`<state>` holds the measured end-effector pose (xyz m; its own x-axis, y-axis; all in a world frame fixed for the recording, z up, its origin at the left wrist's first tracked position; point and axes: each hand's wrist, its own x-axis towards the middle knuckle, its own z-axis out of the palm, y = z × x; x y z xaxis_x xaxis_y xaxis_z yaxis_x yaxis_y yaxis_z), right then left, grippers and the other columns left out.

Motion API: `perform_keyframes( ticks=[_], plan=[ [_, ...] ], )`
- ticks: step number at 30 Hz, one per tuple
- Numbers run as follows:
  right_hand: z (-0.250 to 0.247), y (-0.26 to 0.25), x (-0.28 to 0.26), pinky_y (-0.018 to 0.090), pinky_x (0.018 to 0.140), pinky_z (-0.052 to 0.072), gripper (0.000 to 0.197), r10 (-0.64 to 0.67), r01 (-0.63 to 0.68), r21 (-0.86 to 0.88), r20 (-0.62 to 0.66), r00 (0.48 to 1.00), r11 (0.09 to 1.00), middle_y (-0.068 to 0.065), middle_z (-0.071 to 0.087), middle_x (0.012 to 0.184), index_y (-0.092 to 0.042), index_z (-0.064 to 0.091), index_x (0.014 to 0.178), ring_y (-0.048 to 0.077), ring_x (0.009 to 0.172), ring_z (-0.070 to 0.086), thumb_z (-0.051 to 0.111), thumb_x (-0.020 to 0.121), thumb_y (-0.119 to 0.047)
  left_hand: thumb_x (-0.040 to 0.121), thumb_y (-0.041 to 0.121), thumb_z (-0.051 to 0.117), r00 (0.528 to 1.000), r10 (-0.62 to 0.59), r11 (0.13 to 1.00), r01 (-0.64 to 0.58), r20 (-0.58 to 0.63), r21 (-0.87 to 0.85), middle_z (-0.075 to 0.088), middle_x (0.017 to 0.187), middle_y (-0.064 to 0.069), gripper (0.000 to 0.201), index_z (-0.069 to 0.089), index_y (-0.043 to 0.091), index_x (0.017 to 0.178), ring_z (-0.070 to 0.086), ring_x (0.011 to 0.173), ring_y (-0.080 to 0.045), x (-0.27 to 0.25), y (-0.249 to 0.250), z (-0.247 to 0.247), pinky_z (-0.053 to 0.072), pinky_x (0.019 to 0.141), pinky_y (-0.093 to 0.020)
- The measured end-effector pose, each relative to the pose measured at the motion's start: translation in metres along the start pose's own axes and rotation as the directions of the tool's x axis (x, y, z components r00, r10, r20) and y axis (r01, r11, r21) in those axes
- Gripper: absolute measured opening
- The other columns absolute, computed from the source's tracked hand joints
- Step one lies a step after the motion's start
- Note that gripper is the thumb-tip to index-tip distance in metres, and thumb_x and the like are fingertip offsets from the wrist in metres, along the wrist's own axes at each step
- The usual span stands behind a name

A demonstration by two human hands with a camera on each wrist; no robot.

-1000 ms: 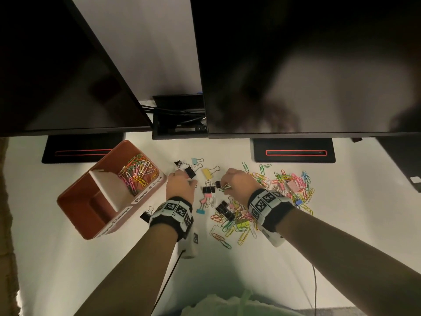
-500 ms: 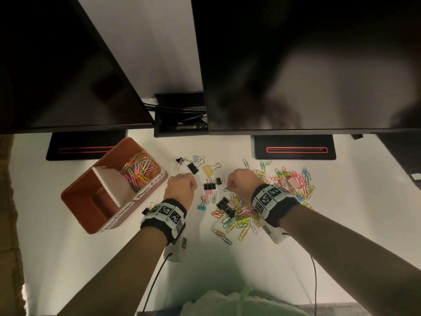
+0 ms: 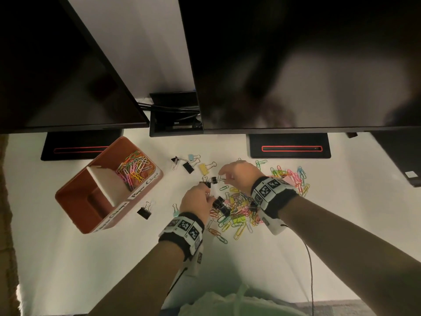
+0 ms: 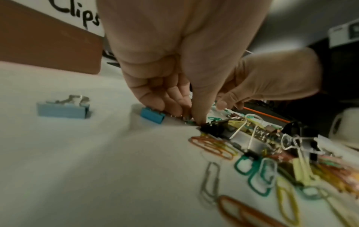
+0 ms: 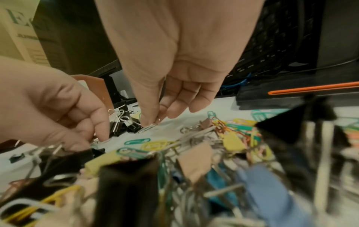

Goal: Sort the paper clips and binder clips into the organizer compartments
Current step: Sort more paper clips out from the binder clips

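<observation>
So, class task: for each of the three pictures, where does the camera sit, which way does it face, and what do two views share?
Head: above the desk, facing down at the organizer; both forearms show, left hand and right hand.
Left wrist: along the left hand toward a blue binder clip.
Right wrist: along the right hand pinching a silver paper clip.
Shared: both wrist views show the other hand and the clip pile.

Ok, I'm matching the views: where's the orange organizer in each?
Head: orange organizer centre left.
Left wrist: top left corner, bearing "Clips" label.
Right wrist: brown sliver behind the left hand.
Shared landmark: monitor base with orange stripe, in all three.
</observation>
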<state>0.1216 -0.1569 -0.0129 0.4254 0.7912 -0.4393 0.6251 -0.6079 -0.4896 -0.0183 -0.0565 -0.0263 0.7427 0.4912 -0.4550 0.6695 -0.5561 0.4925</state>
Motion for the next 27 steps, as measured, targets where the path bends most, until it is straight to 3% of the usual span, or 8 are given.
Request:
perform_keyframes(
  ticks=[6,8,10,12,15,19,24,27],
  plan=[
    [0.003,-0.007,0.018,0.036,0.09,0.047,0.019,-0.02,0.031,-0.119,0.091,0.996,0.992,0.009,0.061,0.108,-0.014,0.065,0.105,0.026,0.104,0.054,0.053,0.09,-0.014,0.085,0.012,0.057,0.991,0.13,0.989,-0.127,-0.037,0.078,0.055,0.102,-0.007,0.007,0.064,0.011,0.087,0.057,0.092,-0.023,0.006,-0.014,-0.005,0.049,0.076,-0.029],
    [0.006,-0.005,0.02,0.033,0.087,0.046,0.017,-0.033,0.044,-0.124,0.084,0.996,0.991,0.01,0.057,0.108,-0.01,0.068,0.099,0.027,0.102,0.054,0.053,0.09,-0.011,0.084,0.007,0.056,0.985,0.169,0.982,-0.165,-0.032,0.09,0.055,0.107,-0.005,0.007,0.062,0.01,0.082,0.055,0.1,-0.022,0.006,-0.021,-0.005,0.049,0.078,-0.029],
    [0.006,-0.003,0.018,0.031,0.084,0.047,0.016,-0.045,0.054,-0.12,0.08,0.996,0.991,0.009,0.054,0.109,-0.009,0.068,0.094,0.027,0.099,0.056,0.053,0.089,-0.009,0.086,0.007,0.054,0.98,0.195,0.975,-0.191,-0.025,0.118,0.058,0.104,-0.005,0.006,0.06,0.009,0.085,0.054,0.103,-0.024,0.005,-0.025,-0.006,0.048,0.082,-0.028],
    [0.005,0.0,0.014,0.031,0.085,0.047,0.017,-0.047,0.059,-0.123,0.098,0.994,0.991,0.008,0.057,0.108,-0.009,0.067,0.096,0.025,0.1,0.055,0.051,0.09,-0.009,0.088,0.008,0.052,0.976,0.214,0.972,-0.208,-0.046,0.112,0.059,0.097,-0.006,0.009,0.057,0.01,0.095,0.056,0.094,-0.023,0.005,-0.026,-0.006,0.045,0.087,-0.026],
    [0.002,0.001,0.008,0.032,0.088,0.047,0.021,-0.027,0.038,-0.11,0.103,0.994,0.993,0.008,0.062,0.108,-0.011,0.066,0.101,0.024,0.102,0.055,0.048,0.091,-0.009,0.09,0.008,0.05,0.982,0.182,0.981,-0.177,-0.058,0.08,0.058,0.102,-0.007,0.022,0.055,0.009,0.112,0.054,0.097,-0.02,0.005,-0.028,-0.008,0.037,0.09,-0.021],
    [0.001,0.0,0.001,0.032,0.088,0.048,0.023,0.037,-0.027,-0.089,0.107,0.994,0.996,0.008,0.065,0.108,-0.013,0.065,0.106,0.024,0.101,0.058,0.048,0.091,-0.01,0.09,0.009,0.053,0.987,0.161,0.981,-0.162,0.024,0.111,0.06,0.093,-0.01,0.013,0.06,0.006,0.101,0.054,0.095,-0.023,0.009,-0.032,-0.006,0.037,0.105,-0.033],
    [0.003,-0.002,-0.004,0.032,0.09,0.049,0.022,0.064,-0.051,-0.112,0.122,0.99,0.992,0.006,0.063,0.11,-0.011,0.066,0.107,0.024,0.102,0.058,0.049,0.092,-0.013,0.09,0.015,0.053,0.979,0.199,0.958,-0.206,0.054,0.201,0.058,0.098,-0.007,0.009,0.061,0.011,0.092,0.049,0.111,-0.027,0.012,-0.038,-0.008,0.04,0.102,-0.035],
    [-0.001,-0.001,-0.006,0.031,0.09,0.046,0.023,0.051,-0.042,-0.087,0.102,0.993,0.995,0.006,0.063,0.109,-0.011,0.066,0.106,0.023,0.104,0.057,0.047,0.093,-0.013,0.092,0.02,0.052,0.961,0.258,0.936,-0.274,0.096,0.223,0.06,0.097,-0.006,0.013,0.059,0.01,0.096,0.054,0.097,-0.022,0.01,-0.037,-0.012,0.038,0.103,-0.035]
  ],
)
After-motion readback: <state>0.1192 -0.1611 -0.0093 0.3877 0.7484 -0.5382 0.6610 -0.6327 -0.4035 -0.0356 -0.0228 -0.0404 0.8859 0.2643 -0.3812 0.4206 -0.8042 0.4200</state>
